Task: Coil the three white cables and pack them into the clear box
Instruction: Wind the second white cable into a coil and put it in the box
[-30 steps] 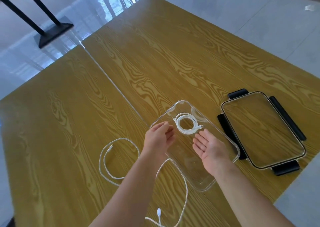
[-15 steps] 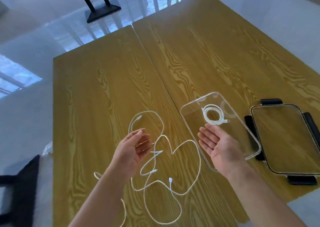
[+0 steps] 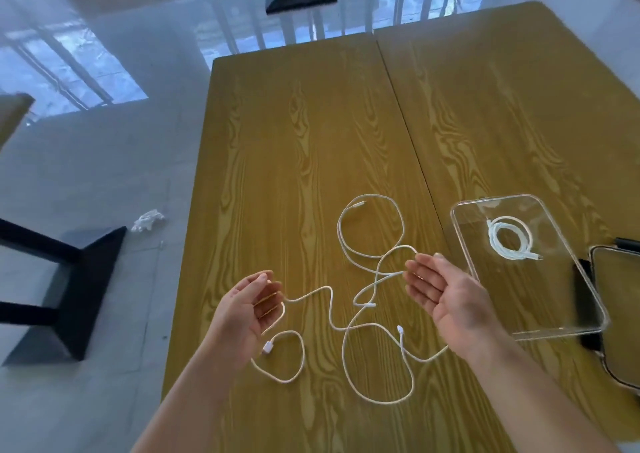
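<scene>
The clear box [image 3: 568, 328] lies on the wooden table at the right, and one coiled white cable [image 3: 509, 241] rests inside it. Two loose white cables sprawl tangled on the table between my hands: one loops far out [image 3: 370, 210], the other [image 3: 377, 383] curls near the front edge. My left hand [image 3: 246, 310] hovers palm up at the left end of the tangle, fingers apart, with a cable running right by its fingertips. My right hand [image 3: 446, 296] is open, palm up, just left of the box, holding nothing.
The box's lid [image 3: 620, 314] with black clips lies at the far right edge of the view. The table [image 3: 311, 141] ends close on the left; a black stand [image 3: 69, 279] and a crumpled white scrap [image 3: 147, 220] are on the floor there.
The view has swung left. Both hands have moved away from the box and over the loose cables, the left hand going furthest left. The coiled cable stays in the box.
</scene>
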Demonstrator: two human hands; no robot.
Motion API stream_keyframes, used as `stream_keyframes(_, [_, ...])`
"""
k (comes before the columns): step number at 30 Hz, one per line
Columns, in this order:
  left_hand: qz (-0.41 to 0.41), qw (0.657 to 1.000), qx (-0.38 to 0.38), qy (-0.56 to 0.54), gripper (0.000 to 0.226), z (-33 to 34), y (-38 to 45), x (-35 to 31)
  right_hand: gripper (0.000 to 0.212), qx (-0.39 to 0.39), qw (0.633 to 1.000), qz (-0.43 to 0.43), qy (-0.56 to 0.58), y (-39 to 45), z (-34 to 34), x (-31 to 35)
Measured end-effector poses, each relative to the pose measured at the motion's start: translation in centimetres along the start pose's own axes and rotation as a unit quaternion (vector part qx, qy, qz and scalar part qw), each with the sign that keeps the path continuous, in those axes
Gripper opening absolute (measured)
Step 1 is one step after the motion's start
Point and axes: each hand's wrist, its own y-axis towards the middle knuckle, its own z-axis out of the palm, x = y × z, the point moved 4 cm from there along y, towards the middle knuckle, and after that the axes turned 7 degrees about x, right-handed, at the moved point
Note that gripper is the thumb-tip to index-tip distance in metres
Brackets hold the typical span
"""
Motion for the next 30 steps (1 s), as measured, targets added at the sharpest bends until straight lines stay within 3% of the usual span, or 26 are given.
stream_keyframes(12, [-0.015,0.996,-0.056,0.074,0.014,-11.1,-0.7,3.1,0.024,0.055,0.977,0.036,-0.204,-1.1,7.3,-7.0])
stream_keyframes(19, [-0.033,0.986,-0.006,0.162,0.012,-11.9,0.3,6.1,0.017,0.001,0.935,0.010,-0.353,-1.1,5.6,-7.9])
stream_keyframes(25, [-0.009,0.976,0.065,0.210,0.008,-8.9,1.5,7.5,0.010,-0.066,0.927,0.004,-0.369,-1.5,3.0,-6.6])
stream_keyframes(30, [0.047,0.940,0.112,0.319,0.006,-4.1,2.7,7.1,0.024,-0.090,0.957,0.023,-0.275,0.2,2.7,-5.5])
